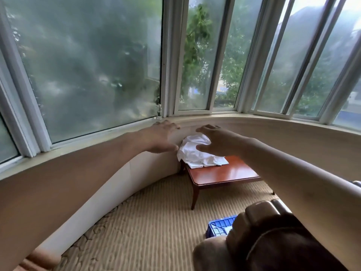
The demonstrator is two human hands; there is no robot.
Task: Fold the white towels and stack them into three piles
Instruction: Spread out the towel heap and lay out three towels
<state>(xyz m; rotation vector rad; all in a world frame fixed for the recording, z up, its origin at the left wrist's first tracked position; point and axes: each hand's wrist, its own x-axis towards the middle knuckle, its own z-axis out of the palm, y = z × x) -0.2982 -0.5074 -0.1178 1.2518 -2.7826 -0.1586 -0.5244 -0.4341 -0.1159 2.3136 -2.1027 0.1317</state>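
Observation:
A crumpled heap of white towels (192, 151) lies on the far left part of a low reddish wooden table (224, 174) under the bay window. A flat folded white towel (216, 163) shows beneath the heap's near edge. Both my arms stretch forward at full length. My left hand (163, 137) hovers with fingers spread and relaxed, just left of the heap and holding nothing. My right hand (216, 140) is also empty, fingers loosely curved, in front of the heap's right side and hiding part of it.
A curved window sill (273, 122) and wall run behind the table. A small clear bottle (159, 111) stands on the sill. A blue plastic crate (220, 226) sits on the striped carpet near a brown armchair (259, 210) at lower right.

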